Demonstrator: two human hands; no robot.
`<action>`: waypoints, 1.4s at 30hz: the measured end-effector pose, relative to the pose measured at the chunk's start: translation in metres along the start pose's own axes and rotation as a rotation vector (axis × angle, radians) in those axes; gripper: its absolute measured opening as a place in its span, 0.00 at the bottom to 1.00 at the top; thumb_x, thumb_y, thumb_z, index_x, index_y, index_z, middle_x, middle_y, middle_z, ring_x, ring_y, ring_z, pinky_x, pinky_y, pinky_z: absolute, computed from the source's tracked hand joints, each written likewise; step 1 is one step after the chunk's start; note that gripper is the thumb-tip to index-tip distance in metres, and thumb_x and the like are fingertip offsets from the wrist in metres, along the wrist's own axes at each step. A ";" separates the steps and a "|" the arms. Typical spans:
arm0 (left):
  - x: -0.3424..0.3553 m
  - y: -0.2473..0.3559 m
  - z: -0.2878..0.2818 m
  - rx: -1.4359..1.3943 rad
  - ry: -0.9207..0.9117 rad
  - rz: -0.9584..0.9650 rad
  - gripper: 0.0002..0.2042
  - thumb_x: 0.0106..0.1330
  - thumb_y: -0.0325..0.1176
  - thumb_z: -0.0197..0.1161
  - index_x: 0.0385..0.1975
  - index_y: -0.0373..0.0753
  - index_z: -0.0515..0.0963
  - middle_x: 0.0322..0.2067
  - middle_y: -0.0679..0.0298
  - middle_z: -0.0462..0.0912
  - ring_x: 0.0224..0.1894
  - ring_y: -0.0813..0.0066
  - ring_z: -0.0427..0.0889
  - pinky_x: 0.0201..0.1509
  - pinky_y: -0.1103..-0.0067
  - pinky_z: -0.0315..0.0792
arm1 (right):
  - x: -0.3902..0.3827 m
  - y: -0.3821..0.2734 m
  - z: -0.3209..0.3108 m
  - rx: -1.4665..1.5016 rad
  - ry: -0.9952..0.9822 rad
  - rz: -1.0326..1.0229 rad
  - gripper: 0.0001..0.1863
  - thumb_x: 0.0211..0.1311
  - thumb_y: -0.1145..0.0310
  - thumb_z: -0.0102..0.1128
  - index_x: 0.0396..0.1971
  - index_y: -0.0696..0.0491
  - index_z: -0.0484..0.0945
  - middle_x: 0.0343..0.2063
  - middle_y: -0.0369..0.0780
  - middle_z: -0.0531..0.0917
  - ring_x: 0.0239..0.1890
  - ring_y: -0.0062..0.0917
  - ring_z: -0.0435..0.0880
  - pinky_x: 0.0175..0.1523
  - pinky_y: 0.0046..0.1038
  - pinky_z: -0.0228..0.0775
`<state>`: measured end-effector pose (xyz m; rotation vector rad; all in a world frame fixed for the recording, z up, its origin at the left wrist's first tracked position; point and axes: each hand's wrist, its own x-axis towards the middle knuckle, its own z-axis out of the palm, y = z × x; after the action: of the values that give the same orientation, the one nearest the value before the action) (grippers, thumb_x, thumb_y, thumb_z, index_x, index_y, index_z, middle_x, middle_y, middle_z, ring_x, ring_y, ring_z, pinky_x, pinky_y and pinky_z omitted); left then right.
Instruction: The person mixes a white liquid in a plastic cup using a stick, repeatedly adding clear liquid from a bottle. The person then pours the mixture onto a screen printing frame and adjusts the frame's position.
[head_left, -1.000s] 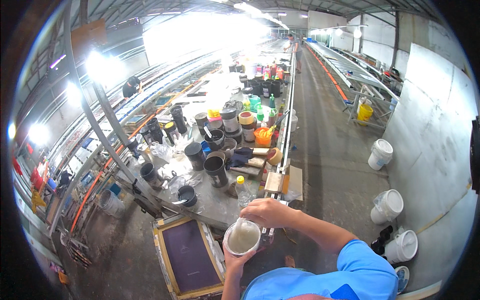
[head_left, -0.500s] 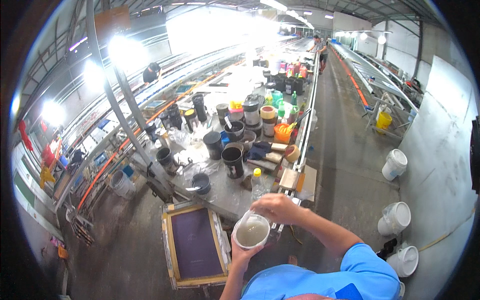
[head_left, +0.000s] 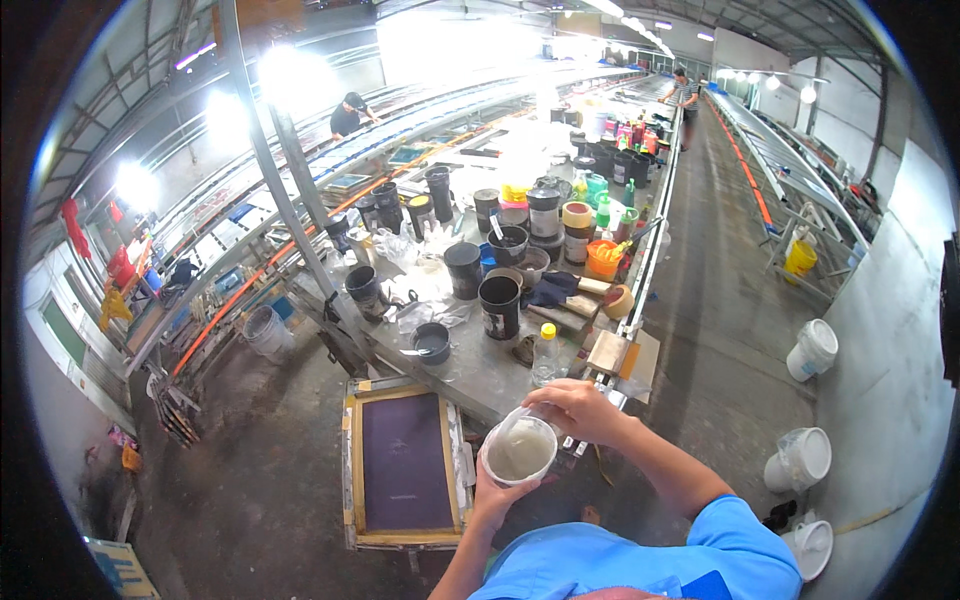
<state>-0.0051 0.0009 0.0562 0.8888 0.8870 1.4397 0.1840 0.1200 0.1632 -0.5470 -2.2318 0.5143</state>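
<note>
Close to my body, my left hand [head_left: 494, 497] is wrapped round a white plastic tub [head_left: 522, 482] from below and the side. A pale grey, thick-looking paste [head_left: 522, 450] fills part of the tub, whose mouth tilts up towards me. My right hand [head_left: 580, 409] is closed over the far rim, pinching a whitish, flat stirring stick [head_left: 514, 420] that reaches into the paste. Its upper end is hidden by my fingers. Just beyond that hand, a clear bottle with a yellow cap [head_left: 546, 355] stands on the table corner.
Black pots [head_left: 499, 306], a shallow dark bowl [head_left: 431, 343] and tape rolls [head_left: 618, 301] crowd the table [head_left: 480, 385]. A wood-edged screen frame [head_left: 402, 460] lies below its near end. White buckets [head_left: 798, 460] line the right wall. Two people work farther off.
My view has shifted, so the scene sits farther right. The stick and my right hand have moved slightly at the tub's rim; both hands keep their hold.
</note>
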 end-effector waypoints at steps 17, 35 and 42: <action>-0.005 -0.006 -0.012 0.124 0.036 0.082 0.56 0.41 0.28 0.87 0.73 0.38 0.58 0.67 0.57 0.68 0.71 0.62 0.69 0.76 0.64 0.63 | -0.001 -0.010 -0.002 -0.087 -0.039 0.008 0.11 0.57 0.78 0.68 0.41 0.55 0.85 0.36 0.43 0.87 0.37 0.38 0.88 0.42 0.37 0.81; -0.009 -0.014 -0.018 0.140 0.044 0.121 0.55 0.48 0.29 0.85 0.75 0.40 0.52 0.69 0.59 0.64 0.73 0.65 0.65 0.77 0.66 0.62 | -0.027 -0.021 -0.005 0.019 -0.122 0.214 0.08 0.66 0.76 0.65 0.43 0.56 0.86 0.32 0.42 0.87 0.32 0.31 0.86 0.38 0.31 0.76; -0.018 -0.019 -0.021 0.215 -0.019 0.159 0.56 0.48 0.31 0.85 0.76 0.41 0.52 0.71 0.59 0.64 0.74 0.65 0.65 0.77 0.66 0.62 | -0.020 -0.028 0.016 0.085 -0.052 0.146 0.18 0.59 0.86 0.63 0.49 0.55 0.84 0.33 0.41 0.85 0.34 0.27 0.88 0.41 0.29 0.80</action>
<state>-0.0151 -0.0163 0.0297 1.1538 0.9880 1.4865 0.1777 0.0832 0.1562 -0.6623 -2.2181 0.7029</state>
